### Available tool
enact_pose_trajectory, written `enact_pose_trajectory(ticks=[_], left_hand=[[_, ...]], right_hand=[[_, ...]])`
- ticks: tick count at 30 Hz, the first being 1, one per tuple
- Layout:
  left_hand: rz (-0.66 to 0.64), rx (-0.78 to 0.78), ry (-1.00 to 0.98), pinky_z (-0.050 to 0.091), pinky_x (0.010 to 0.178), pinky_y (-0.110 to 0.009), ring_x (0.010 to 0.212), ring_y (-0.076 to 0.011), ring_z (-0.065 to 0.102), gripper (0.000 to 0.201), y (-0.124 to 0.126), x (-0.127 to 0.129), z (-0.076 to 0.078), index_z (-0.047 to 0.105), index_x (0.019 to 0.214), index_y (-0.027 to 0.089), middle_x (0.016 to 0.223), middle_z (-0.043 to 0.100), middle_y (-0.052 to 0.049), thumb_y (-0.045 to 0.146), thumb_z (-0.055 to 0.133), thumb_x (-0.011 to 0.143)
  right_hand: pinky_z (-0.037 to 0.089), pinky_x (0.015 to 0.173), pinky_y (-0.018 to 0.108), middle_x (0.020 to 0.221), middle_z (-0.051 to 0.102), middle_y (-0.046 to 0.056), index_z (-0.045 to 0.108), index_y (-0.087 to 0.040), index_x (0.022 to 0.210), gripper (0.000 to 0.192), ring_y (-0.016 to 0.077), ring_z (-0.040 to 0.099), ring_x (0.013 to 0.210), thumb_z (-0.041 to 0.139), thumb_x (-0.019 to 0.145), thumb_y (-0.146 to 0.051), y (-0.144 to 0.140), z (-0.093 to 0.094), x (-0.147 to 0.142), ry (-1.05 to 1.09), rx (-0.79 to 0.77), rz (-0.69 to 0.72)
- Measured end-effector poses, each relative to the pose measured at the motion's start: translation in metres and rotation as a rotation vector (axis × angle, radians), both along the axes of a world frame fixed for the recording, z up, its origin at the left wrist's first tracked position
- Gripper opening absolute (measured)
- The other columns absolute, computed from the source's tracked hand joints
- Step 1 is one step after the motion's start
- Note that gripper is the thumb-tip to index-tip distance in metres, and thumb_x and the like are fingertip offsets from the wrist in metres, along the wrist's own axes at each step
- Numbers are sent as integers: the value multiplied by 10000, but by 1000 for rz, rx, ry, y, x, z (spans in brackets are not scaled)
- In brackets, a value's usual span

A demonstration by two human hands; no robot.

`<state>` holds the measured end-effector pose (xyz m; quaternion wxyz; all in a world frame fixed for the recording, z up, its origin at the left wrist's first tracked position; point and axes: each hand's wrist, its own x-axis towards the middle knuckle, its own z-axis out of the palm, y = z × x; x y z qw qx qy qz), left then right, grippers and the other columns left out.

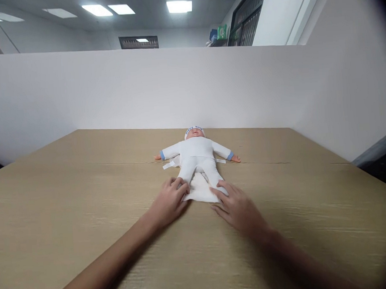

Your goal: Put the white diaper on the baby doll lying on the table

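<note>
Left hand (169,200) curled, grip unclear, right hand (241,209) spread, touching one doll's (196,147) two legs (188,167) over one diaper (200,191).

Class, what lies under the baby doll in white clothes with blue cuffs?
Under the doll lies what looks like a white, opened-out diaper, visible between its legs, with pale tabs showing at both sides. The part beneath the doll's body is covered.

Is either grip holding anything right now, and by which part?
It cannot be told whether anything is held: the left grip and the right grip are each at a lower leg of the doll.
</note>
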<state>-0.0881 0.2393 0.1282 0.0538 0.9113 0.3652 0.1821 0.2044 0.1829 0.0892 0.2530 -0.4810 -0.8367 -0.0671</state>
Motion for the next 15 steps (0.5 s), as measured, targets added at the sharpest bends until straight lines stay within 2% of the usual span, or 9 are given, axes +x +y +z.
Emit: enact_pose_trajectory(ticks=[4,7,9,11,13,15], left_hand=[[27,-121,-118,486,980,-470,1102,-322,565,149,9,-3,10,674,1120,244,1146,730,-84,322,559,1066],[80,-233,-253,476,950,-437,1072,-310,608,233,21,-2,24,690,1096,252,1060,734,-65,425,535,1086],[84,-288,-355,472,950,-410,1047,-291,626,307,33,2,33,677,1036,245,1044,723,-53,488,498,1096],[79,-304,-453,465,959,-386,1044,-279,624,351,51,9,41,646,965,235,1035,708,-46,522,485,1086],[92,-303,-545,457,953,-369,1042,-275,608,363,75,17,46,615,923,228,1015,688,-44,542,500,1063],[122,-343,-635,450,928,-353,1012,-264,598,349,103,26,48,602,923,222,987,672,-37,541,518,1038]], right_hand=[[616,934,482,1254,726,138,749,-270,1319,339,320,711,1104,590,1036,-170,16,4,2,69,-13,-20],[596,880,422,1089,725,90,764,-269,1133,218,276,699,998,569,1060,-203,36,17,7,232,-56,43],[583,903,419,1053,710,83,735,-259,1065,185,269,693,991,556,1096,-295,52,29,8,358,-68,86],[567,967,429,1081,700,95,708,-248,1054,244,275,688,1042,514,1121,-380,71,41,5,466,-58,102],[542,1049,442,1137,702,109,698,-242,1054,296,287,675,1118,484,1119,-436,93,52,-1,558,-74,81],[514,1111,457,1160,720,113,702,-240,1012,323,303,660,1169,499,1086,-479,118,61,-6,656,-164,12]])
